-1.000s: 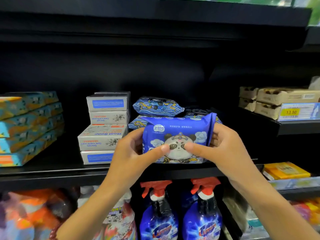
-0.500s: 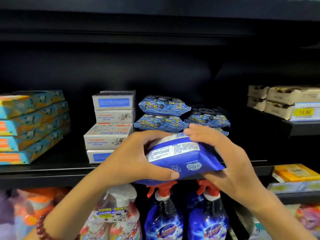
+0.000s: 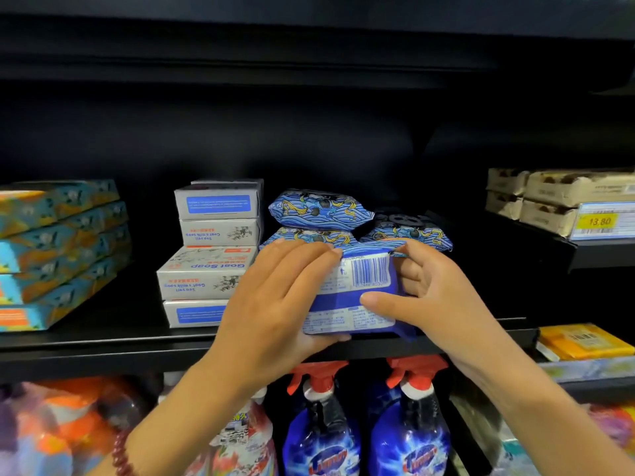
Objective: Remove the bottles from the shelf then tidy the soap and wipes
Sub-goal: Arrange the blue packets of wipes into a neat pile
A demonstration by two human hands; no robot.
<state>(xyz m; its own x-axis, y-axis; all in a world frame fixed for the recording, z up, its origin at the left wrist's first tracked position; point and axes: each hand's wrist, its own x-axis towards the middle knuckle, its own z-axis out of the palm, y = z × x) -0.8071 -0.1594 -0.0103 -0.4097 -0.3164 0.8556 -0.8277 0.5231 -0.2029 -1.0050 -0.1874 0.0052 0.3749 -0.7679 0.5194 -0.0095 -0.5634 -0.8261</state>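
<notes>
A blue wipes pack (image 3: 357, 297) lies at the front of the black shelf (image 3: 103, 341), its back with barcode and printed label facing up. My left hand (image 3: 275, 300) grips its left end, fingers over the top and thumb underneath. My right hand (image 3: 422, 290) holds its right end, thumb across the label. Behind it sit other blue patterned wipes packs (image 3: 319, 207), stacked. To their left stands a pile of white goat soap boxes (image 3: 209, 269), some upside down.
Flat teal and orange boxes (image 3: 58, 249) are stacked at the shelf's left. Beige packs (image 3: 563, 197) with a yellow price tag sit on a higher shelf at the right. Blue spray bottles (image 3: 323, 434) with red triggers stand on the shelf below, a yellow pack (image 3: 584, 340) lower right.
Both hands have turned the wipes pack from its panda front facing me to its back facing up, and brought it down flat onto the shelf in front of the other packs.
</notes>
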